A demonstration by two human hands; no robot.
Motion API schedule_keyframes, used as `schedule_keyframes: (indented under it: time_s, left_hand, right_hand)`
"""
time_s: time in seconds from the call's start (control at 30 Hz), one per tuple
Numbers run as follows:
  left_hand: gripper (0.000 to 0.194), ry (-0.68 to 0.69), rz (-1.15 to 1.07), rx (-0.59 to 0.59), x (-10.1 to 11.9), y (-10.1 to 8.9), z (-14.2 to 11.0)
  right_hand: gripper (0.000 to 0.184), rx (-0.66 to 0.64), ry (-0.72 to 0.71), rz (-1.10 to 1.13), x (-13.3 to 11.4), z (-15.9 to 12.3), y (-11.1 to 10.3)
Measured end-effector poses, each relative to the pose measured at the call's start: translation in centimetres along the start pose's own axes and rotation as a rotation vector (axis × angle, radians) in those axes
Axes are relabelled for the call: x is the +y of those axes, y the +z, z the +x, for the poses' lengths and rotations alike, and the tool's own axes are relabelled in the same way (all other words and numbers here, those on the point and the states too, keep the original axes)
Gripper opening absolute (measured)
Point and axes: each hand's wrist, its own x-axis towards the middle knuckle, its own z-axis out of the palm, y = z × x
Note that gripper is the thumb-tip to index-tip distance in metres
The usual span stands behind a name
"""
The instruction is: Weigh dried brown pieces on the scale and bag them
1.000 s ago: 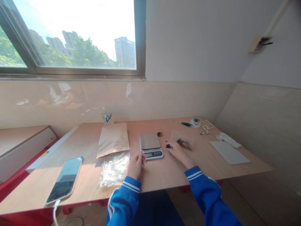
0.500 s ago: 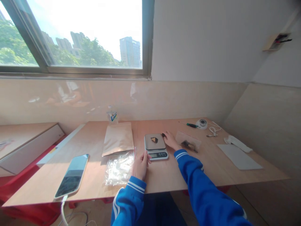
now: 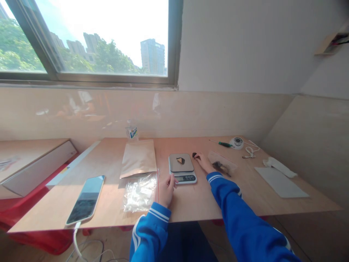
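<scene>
A small digital kitchen scale (image 3: 182, 179) stands on the table in front of me. On its metal plate lies a small dark-and-tan piece (image 3: 180, 160), too small to name. My left hand (image 3: 167, 189) rests by the scale's near left corner, fingers curled, with nothing visible in them. Just right of the scale, my right hand (image 3: 203, 162) pinches a small dark, flat piece (image 3: 194, 155) at its fingertips. Beside that wrist lies a clear zip bag (image 3: 229, 166) with dark and brownish pieces inside.
Left of the scale are a tan pouch (image 3: 139, 157), clear plastic bags (image 3: 140, 194), a bottle (image 3: 132, 131) and a phone (image 3: 85, 199) on a cable. Farther right sit a screwdriver (image 3: 225, 144), a white round camera (image 3: 237, 143) with its cable, and a white sheet (image 3: 280, 182).
My right hand has shifted slightly away from the scale with the dark piece. My left hand's fingers have drawn together at the scale's corner. The view has tilted a little.
</scene>
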Motion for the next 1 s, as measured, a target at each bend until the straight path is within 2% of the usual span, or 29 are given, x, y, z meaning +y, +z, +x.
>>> schedule_keyframes:
  time_s: [0.17,0.3,0.37,0.43,0.53,0.63,0.7,0.8,0.9,1.0]
  left_hand:
    - [0.053,-0.006,0.018,0.009,-0.2,0.0,0.1]
    - [0.052,-0.001,0.053,-0.011,0.3,-0.1,0.0]
    - [0.051,0.004,0.056,-0.02,0.4,-0.2,0.0]
    - [0.051,-0.001,0.047,-0.022,0.3,-0.1,0.1]
    - [0.05,0.0,0.037,0.001,-0.3,0.1,0.2]
    - [0.05,0.01,0.029,0.026,-1.0,0.2,0.3]
    - [0.05,0.012,0.013,0.039,-1.4,0.3,0.4]
    - [0.049,0.016,-0.033,0.074,-1.9,0.4,0.5]
    - [0.051,0.024,-0.053,0.105,-2.1,0.4,0.5]
    - [0.054,0.043,0.01,0.076,-1.6,0.4,0.0]
  right_hand:
    - [0.017,-0.015,0.003,0.136,-2.2,0.4,-0.7]
    - [0.03,-0.16,-0.042,0.308,-4.1,-0.3,-2.2]
    - [0.033,-0.159,-0.037,0.32,-4.1,-1.2,-3.4]
    - [0.033,-0.087,-0.01,0.192,-3.4,-2.5,-4.5]
    - [0.033,-0.012,0.062,-0.169,-1.4,-4.8,-5.5]
    - [0.042,0.047,0.219,-0.511,0.4,-6.8,-5.3]
    - [0.047,0.074,0.269,-0.626,1.1,-7.4,-4.9]
    - [0.04,0.078,0.207,-0.637,1.5,-6.7,-4.2]
    - [0.032,0.037,0.042,-0.548,1.8,-5.5,-3.5]
    - [0.034,0.118,-0.103,-0.423,2.3,-5.2,-3.0]
